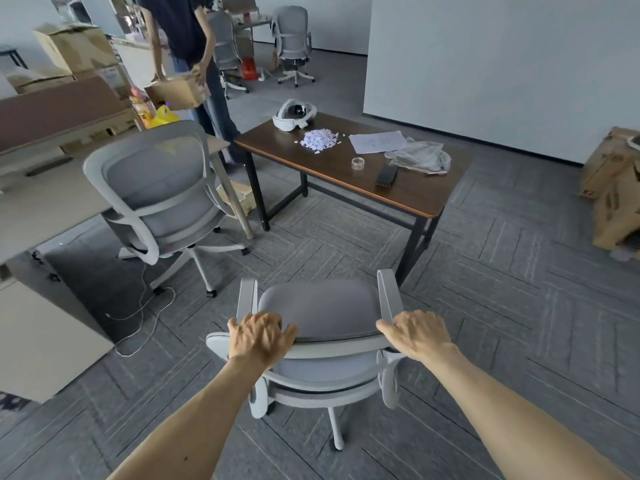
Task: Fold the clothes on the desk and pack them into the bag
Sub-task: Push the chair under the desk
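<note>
None of the folding looks begun: the tabletop sits upper middle, well beyond the grey chair, a crumpled clear bag at its right end, while your left hand and right hand curl over the chair's back, so push it aside next.

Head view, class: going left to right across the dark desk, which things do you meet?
white headset → pile of paper scraps → sheet of paper → crumpled clear plastic

We log a dark brown worktop on black legs. The nearest chair is grey with a white frame. The carpet is grey, herringbone-lined.
</note>
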Demonstrator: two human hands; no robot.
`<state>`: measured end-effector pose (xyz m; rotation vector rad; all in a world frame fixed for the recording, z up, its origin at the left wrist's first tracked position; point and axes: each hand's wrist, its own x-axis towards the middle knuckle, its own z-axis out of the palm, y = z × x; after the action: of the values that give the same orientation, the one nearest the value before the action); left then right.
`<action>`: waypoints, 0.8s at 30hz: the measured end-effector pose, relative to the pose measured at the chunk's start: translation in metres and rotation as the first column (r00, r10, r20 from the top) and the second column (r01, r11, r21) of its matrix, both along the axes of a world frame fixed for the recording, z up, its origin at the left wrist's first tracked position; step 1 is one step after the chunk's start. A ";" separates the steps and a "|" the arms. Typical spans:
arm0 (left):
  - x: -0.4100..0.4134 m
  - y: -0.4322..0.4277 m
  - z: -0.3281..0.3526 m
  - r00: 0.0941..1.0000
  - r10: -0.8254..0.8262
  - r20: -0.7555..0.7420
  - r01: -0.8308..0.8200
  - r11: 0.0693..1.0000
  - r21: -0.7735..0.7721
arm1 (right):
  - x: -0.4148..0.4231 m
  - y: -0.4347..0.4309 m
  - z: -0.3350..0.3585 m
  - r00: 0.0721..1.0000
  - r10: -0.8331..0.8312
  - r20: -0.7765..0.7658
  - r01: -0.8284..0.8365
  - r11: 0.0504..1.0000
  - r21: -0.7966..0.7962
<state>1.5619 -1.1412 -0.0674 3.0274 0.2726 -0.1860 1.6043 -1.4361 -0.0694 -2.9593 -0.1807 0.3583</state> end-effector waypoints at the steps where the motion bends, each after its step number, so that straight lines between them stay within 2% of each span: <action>1: 0.007 0.009 0.000 1.000 -0.002 -0.002 0.002 1.000 -0.002 | 0.005 0.010 0.000 1.000 0.024 0.001 -0.024 0.999 -0.031; 4: 0.030 0.030 0.002 1.000 -0.004 0.008 0.004 1.000 -0.010 | 0.026 0.031 -0.005 0.999 0.051 -0.004 -0.051 0.998 -0.040; 8: 0.062 0.053 -0.001 1.000 0.005 0.020 -0.004 1.000 -0.009 | 0.052 0.054 -0.015 0.998 -0.070 0.005 0.070 0.995 0.066; 24: 0.274 0.157 -0.002 0.996 -0.084 0.001 0.084 0.996 -0.026 | 0.231 0.158 -0.024 0.970 -0.219 0.109 0.215 0.975 0.047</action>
<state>1.8358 -0.9838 -0.0693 3.0153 0.1411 -0.1950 1.8349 -1.2777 -0.0939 -2.9269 0.1231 0.1560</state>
